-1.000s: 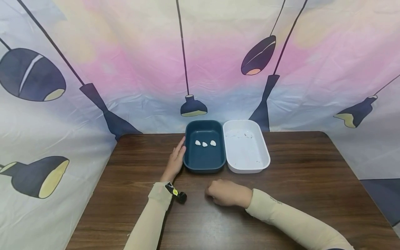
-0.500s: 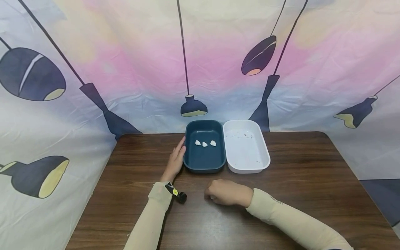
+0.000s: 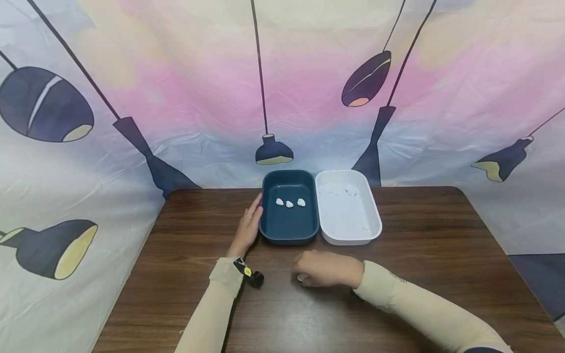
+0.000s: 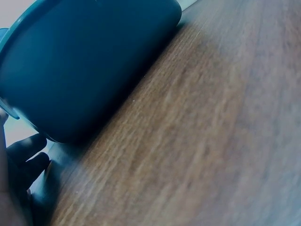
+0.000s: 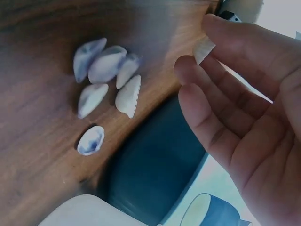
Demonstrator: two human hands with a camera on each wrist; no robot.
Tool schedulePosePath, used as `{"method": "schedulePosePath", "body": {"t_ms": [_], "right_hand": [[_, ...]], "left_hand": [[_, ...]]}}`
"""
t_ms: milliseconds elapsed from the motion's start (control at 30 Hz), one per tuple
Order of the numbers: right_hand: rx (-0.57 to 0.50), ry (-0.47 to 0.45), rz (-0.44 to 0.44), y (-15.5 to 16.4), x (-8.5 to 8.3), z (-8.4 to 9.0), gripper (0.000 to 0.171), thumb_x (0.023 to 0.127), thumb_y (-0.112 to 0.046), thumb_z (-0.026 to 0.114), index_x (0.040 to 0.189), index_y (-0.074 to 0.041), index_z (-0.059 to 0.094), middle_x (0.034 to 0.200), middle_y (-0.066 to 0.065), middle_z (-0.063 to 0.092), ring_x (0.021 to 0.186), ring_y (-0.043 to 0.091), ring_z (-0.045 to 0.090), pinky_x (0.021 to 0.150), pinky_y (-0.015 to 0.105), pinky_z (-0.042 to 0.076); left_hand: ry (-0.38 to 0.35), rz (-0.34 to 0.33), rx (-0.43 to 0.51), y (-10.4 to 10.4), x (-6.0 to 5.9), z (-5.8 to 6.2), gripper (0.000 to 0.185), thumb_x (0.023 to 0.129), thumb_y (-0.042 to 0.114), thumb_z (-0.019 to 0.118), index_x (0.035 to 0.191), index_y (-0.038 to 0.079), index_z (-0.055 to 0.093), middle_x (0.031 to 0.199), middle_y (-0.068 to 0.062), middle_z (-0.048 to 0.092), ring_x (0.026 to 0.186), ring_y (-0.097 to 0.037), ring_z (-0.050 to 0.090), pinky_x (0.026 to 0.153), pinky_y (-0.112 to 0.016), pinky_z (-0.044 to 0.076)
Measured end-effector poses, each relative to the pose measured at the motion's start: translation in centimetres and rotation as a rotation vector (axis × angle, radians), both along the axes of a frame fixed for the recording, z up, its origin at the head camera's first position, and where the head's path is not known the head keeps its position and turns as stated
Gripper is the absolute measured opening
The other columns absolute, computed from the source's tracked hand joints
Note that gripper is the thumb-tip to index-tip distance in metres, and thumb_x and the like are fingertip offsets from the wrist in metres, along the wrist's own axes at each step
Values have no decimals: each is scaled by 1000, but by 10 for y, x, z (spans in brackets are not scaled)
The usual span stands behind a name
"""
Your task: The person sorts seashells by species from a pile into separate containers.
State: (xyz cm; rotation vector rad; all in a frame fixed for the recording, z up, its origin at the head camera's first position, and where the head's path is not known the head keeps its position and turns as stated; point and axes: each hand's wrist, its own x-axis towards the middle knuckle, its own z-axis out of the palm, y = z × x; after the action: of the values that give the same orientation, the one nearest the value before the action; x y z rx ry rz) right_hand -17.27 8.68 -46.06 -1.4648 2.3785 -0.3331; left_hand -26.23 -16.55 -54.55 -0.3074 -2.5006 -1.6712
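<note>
Right-wrist view: right hand (image 5: 244,113) pinches one small white ridged shell (image 5: 203,49) between thumb and fingertip, at the hand's 11 o'clock; its long axis appears to run 1 to 7 o'clock, though most of it is hidden. Six loose shells (image 5: 106,82) lie on the wooden table (image 3: 423,235), five clustered with long axes roughly parallel, one apart at 6 o'clock of the cluster. Head view: left hand (image 3: 247,226), fingers straight, rests against the left wall of the blue tray (image 3: 289,230), which holds three white shells (image 3: 289,202) in a row. One white tray (image 3: 348,238) sits touching it at 3 o'clock.
</note>
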Motion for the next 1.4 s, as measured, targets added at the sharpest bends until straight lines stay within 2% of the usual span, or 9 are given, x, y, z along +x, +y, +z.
{"method": "schedulePosePath", "body": {"t_ms": [300,500,633,867,933,1100,1233,1400], "right_hand": [[-4,-44,54,4,-6,12,17,89,-4,82,105,-11,80,96,-7,71,89,1,64,77,15,53],[19,-129,29,11,-11,24,22,89,-2,81,109,-11,81,100,-8,74,91,1,64,82,17,54],[40,-150,4,11,-13,30,22,91,-3,80,112,-11,81,101,-6,74,88,1,64,81,17,54],[58,-138,38,5,-16,35,22,91,-4,81,111,-10,81,99,-6,74,87,3,65,82,16,53],[59,-150,35,4,-17,37,22,90,-3,81,111,-9,81,96,-7,73,82,2,65,80,16,54],[69,-163,6,3,-24,43,24,90,-1,79,113,-8,80,97,-5,73,80,1,63,78,17,54],[74,-151,25,1,-29,48,23,91,-3,79,113,-7,81,102,-4,75,86,3,62,80,19,54],[48,-154,46,1,-39,53,21,89,-3,80,109,-6,80,97,-5,75,82,4,61,76,20,53]], "left_hand": [[-5,-7,9,1,0,2,52,117,27,38,167,13,34,168,-13,37,156,-34,31,131,-53,1],[-19,-8,23,2,-2,4,51,117,22,38,166,7,33,168,-18,35,157,-37,28,130,-56,-1],[-7,-9,25,0,-4,1,52,117,28,40,166,13,36,168,-12,37,157,-33,29,130,-54,0],[-16,-1,7,0,-2,1,52,117,31,39,167,16,35,168,-10,37,157,-31,30,131,-51,0],[-20,0,2,0,-2,0,53,117,31,38,167,16,35,169,-10,37,157,-32,31,131,-52,1],[-24,0,-6,0,-1,0,53,117,32,38,167,16,34,169,-11,37,157,-31,30,131,-51,1],[-19,4,-10,0,-1,0,53,117,32,38,167,17,34,169,-10,37,157,-30,31,131,-49,2],[-16,4,-6,0,-2,-1,53,117,32,38,167,16,34,169,-10,37,157,-30,31,131,-49,1]]}}
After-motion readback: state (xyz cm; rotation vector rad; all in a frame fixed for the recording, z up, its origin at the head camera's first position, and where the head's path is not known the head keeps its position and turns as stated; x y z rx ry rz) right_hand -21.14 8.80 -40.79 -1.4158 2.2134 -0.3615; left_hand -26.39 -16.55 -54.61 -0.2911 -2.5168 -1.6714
